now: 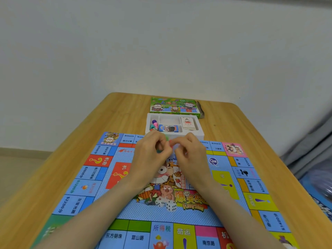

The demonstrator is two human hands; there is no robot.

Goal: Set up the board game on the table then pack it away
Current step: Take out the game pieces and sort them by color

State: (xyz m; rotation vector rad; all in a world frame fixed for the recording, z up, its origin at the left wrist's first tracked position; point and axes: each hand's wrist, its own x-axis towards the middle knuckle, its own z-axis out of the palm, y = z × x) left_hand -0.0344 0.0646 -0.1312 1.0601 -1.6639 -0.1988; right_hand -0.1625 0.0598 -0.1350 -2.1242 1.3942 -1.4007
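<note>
A colourful game board (100, 178) lies unfolded across the wooden table (233, 126). Above its far edge my left hand (152, 155) and my right hand (188, 155) meet, fingers curled, pinching small game pieces; bits of green and pink show between the fingertips. Just behind them sits the white plastic box tray (199, 133), holding a blue card deck (168, 128), a white card deck (187, 123) and several coloured pawns (154, 124). The green box lid (175, 105) lies further back.
A white wall rises behind the table. Grey fabric and a blue item (316, 178) lie off the table's right edge. Bare wood shows left and right of the tray.
</note>
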